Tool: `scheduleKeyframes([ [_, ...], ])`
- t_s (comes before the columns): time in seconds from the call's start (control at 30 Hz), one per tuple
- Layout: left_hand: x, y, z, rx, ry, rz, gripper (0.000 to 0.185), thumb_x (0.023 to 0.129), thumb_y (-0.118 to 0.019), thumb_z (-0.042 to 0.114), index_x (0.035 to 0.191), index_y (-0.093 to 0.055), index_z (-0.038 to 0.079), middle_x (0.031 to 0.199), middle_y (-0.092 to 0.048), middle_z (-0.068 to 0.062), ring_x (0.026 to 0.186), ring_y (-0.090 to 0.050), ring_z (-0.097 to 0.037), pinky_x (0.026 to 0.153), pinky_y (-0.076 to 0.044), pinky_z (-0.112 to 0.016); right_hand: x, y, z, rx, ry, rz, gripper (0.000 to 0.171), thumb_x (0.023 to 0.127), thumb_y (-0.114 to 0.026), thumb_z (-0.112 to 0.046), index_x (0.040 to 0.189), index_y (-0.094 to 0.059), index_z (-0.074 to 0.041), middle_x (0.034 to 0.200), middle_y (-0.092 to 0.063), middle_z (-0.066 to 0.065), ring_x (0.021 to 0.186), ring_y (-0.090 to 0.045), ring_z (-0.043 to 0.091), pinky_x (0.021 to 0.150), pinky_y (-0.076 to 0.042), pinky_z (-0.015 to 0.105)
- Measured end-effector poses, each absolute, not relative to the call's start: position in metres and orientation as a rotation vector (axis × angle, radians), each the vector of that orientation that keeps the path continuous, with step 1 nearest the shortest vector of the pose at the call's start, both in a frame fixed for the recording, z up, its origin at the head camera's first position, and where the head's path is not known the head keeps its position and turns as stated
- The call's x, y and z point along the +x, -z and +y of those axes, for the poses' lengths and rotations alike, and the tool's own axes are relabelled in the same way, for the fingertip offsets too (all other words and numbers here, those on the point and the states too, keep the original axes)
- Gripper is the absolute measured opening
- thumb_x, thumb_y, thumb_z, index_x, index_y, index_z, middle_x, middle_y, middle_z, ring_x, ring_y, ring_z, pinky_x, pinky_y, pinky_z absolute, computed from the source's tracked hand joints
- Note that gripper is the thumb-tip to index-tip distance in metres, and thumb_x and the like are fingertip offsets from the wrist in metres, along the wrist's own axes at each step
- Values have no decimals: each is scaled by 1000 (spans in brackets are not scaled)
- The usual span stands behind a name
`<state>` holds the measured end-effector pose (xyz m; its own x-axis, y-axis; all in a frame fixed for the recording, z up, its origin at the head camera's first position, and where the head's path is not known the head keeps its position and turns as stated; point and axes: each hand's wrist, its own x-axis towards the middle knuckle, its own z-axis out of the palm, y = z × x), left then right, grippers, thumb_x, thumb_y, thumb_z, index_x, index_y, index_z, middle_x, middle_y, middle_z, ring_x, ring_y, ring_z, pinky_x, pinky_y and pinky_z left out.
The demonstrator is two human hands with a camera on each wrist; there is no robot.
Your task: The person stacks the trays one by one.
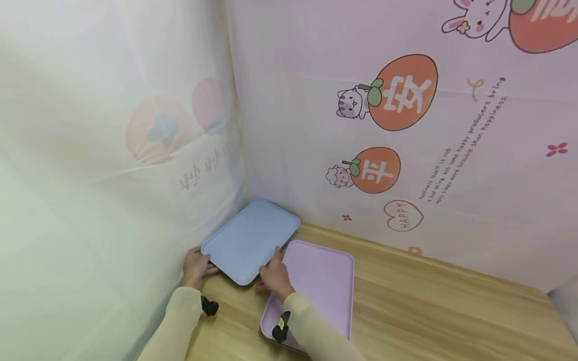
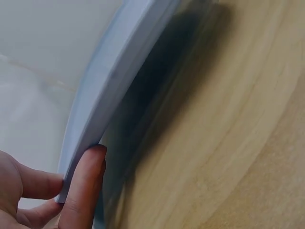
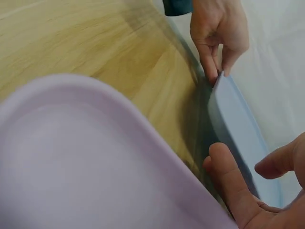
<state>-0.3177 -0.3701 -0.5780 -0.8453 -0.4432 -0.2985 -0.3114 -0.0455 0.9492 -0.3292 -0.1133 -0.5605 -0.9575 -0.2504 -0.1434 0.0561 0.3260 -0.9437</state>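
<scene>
A light blue rectangular tray (image 1: 251, 239) is in the back left corner of the table, its near side lifted off the wood. My left hand (image 1: 195, 266) pinches its left corner; in the left wrist view the thumb is on one side of the rim and the fingers (image 2: 85, 188) on the other. With my right hand (image 1: 276, 276) I grip the tray's right edge close to the near corner, the thumb (image 3: 279, 164) over the rim and fingers at its outer side. A lilac tray (image 1: 321, 281) lies just right, partly beneath my right forearm.
White printed cloth walls (image 1: 289, 100) meet behind the blue tray, and the left one (image 1: 90, 225) runs close beside my left hand. The wood-grain table (image 1: 433, 306) stretches off to the right of the lilac tray.
</scene>
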Motion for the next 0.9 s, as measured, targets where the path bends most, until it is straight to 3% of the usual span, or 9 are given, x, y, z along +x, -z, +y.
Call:
scheduleKeyframes([
  [0.13,-316,573,-368,829,2053,-2077,68,109,-46,3,171,-18,-4,152,-42,-42,69,-73,-16,72,-68,-32,-334,556,-110,-116,1780,2287,91,103,-54,-1,173,3,0,101,-73,27,72,-79,39,58,-67,42],
  [0.3,-313,570,-368,808,2056,-2051,67,109,-49,3,169,-21,-6,147,-46,-42,68,-74,-18,69,-68,-33,-337,552,-108,-43,1867,2228,89,105,-54,-1,175,1,-3,124,-69,28,67,-78,31,59,-67,40],
  [0.47,-308,565,-366,802,2063,-2049,66,109,-49,2,168,-22,-7,143,-50,-41,69,-75,-19,72,-69,-34,-338,553,-107,11,1947,2166,89,104,-52,1,175,2,-5,121,-66,27,65,-74,23,60,-68,38],
  [0.63,-304,558,-362,786,2083,-2032,66,108,-50,1,168,-22,-7,137,-53,-37,72,-75,-20,77,-69,-37,-338,552,-106,48,2039,2132,89,103,-53,2,175,-1,-4,123,-65,28,68,-72,23,60,-67,37],
  [0.9,-301,555,-358,763,2121,-2006,66,109,-50,1,168,-21,-8,128,-58,-32,68,-73,-17,72,-69,-34,-340,555,-102,77,2115,2104,87,103,-53,0,175,-3,-5,134,-61,31,74,-72,25,61,-67,35],
])
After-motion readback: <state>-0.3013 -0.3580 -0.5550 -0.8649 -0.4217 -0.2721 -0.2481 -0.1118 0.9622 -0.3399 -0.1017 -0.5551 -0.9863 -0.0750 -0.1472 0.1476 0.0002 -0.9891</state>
